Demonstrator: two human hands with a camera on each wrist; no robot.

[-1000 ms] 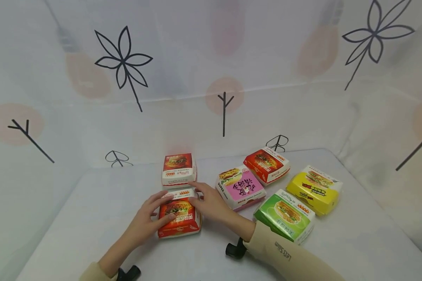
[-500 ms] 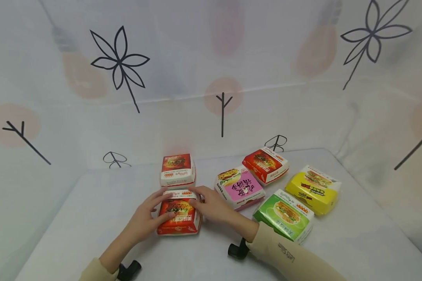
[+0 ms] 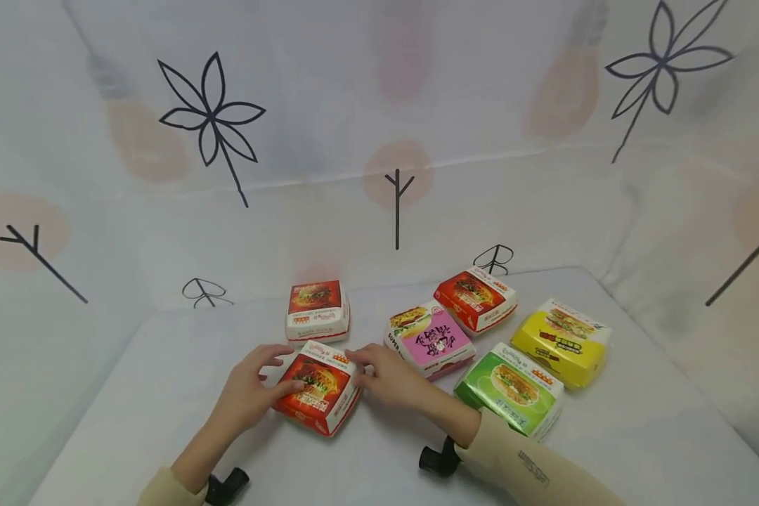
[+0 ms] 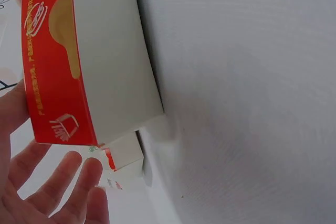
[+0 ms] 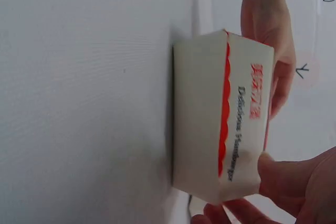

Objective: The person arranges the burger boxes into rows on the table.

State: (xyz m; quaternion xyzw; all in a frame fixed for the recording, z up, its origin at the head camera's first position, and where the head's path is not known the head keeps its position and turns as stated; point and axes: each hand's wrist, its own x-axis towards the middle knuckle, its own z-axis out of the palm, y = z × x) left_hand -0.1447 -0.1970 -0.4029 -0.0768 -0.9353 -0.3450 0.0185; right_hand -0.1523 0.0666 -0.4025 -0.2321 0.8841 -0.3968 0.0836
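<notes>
A red and white burger box (image 3: 318, 388) lies turned at an angle on the white table, between my two hands. My left hand (image 3: 243, 388) touches its top with the thumb, while the other fingers spread loosely beyond its left side; in the left wrist view these fingers stand apart from the box (image 4: 118, 56). At the far right corner my right hand (image 3: 388, 376) pinches the box, thumb on one face and fingers round the end, as the right wrist view shows. Just behind stands a second red and white burger box (image 3: 318, 311).
To the right lie a pink box (image 3: 430, 341), another red burger box (image 3: 476, 300), a green box (image 3: 511, 390) and a yellow box (image 3: 563, 342), close together. A patterned white cloth (image 3: 278, 232) rises behind the table (image 3: 164, 393).
The near burger box has turned from straight to slanted, its near edge swinging left. The left fingers have come off its far edge; the right hand has shifted slightly down and right.
</notes>
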